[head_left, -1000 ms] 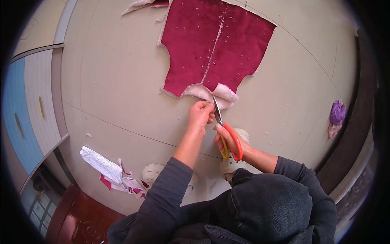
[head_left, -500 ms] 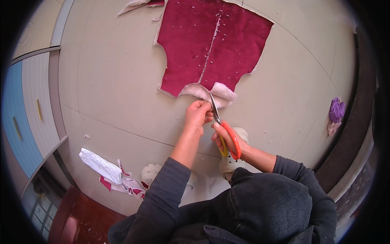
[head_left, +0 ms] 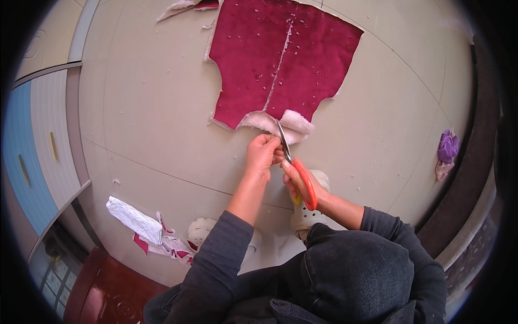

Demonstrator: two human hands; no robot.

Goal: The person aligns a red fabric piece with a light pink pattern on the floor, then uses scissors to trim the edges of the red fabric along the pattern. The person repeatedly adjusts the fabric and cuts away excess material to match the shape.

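Right hand (head_left: 300,182), lower centre of frame: curled through the orange handles of the scissors (head_left: 295,168), gripping them; blades point up-frame, tips at the pale fleecy hem. Over the last second the blades have crept a little further into that hem – the cut looks to be advancing slowly along the bottom edge, little else moved

Left hand (head_left: 263,154), just left of the blades: fingers pressed together, pinching the hem beside the cut

Maroon fabric piece (head_left: 280,59): spread flat on the floor (head_left: 145,108), upper centre, directly above both hands, lower edge touching them, pale seam line down its middle

Farther off: purple cloth bundle (head_left: 448,147) at right edge; white-and-red scraps (head_left: 143,227) lower left
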